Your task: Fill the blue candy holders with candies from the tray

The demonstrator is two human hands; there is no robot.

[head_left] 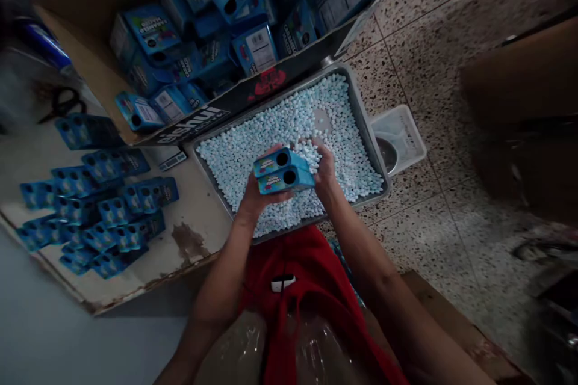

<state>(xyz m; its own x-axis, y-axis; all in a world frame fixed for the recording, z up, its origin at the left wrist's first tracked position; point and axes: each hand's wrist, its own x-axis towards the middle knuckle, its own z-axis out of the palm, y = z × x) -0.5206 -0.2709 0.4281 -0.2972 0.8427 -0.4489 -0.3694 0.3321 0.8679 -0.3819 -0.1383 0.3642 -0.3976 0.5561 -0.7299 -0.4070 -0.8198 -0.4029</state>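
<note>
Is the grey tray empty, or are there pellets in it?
Not empty: pale-blue pellets cover most of the grey tray, with a bare patch beyond the right hand. Cannot tell how deep.

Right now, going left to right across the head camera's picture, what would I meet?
Blue printed boxes on the table, grey metal tray of pale blue pellets, clear plastic tub, dim, blurry brown shape.

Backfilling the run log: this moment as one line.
left hand: holds two blue boxes | right hand: cups pale pieces beside boxes | tray: more pieces, below hands
</note>
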